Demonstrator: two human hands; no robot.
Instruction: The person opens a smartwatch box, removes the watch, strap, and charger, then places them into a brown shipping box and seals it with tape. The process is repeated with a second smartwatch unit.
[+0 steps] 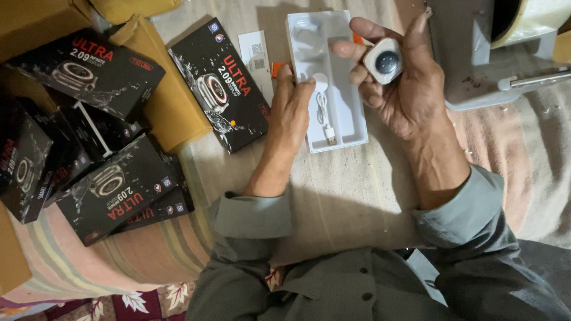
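My right hand holds up a small square watch body, pale-cased with a dark round back, pinched between fingers and thumb. My left hand rests on the left edge of a long white plastic tray and touches a round white charger puck in it. A coiled white cable with a plug lies lower in the tray. A bit of orange strap shows beside my left fingers.
Several black watch boxes lie scattered at the left on a striped cloth. Brown cardboard cartons sit behind them. A white leaflet lies by the tray. A grey machine base stands at the top right.
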